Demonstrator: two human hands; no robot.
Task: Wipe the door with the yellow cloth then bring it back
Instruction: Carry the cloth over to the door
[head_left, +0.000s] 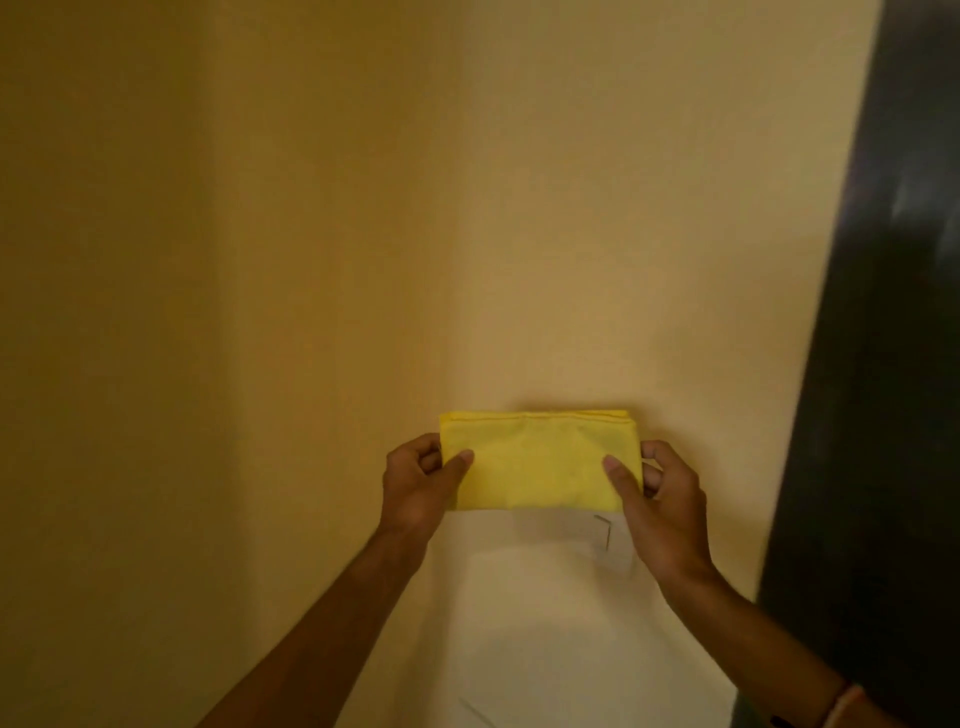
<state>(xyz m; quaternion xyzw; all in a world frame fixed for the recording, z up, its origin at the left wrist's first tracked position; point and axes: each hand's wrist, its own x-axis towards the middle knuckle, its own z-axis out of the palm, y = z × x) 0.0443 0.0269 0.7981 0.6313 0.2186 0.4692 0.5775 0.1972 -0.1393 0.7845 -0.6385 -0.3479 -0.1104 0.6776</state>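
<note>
The folded yellow cloth (540, 460) sat low at about 5 o'clock in view, stretched between both hands. The left hand (418, 486) pinched its 9 o'clock edge, the right hand (662, 512) its 3 o'clock edge, thumbs in front, fingers curled behind.

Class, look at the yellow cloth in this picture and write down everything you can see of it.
The yellow cloth is bright yellow, soft-looking fabric, folded into a flat, wide rectangle with layered, stitched edges along its top. It is held up in front of a pale yellowish surface. The left hand pinches its left end and the right hand its right end, thumbs on the near face, fingers behind. Whether it touches the surface behind cannot be told.
</note>
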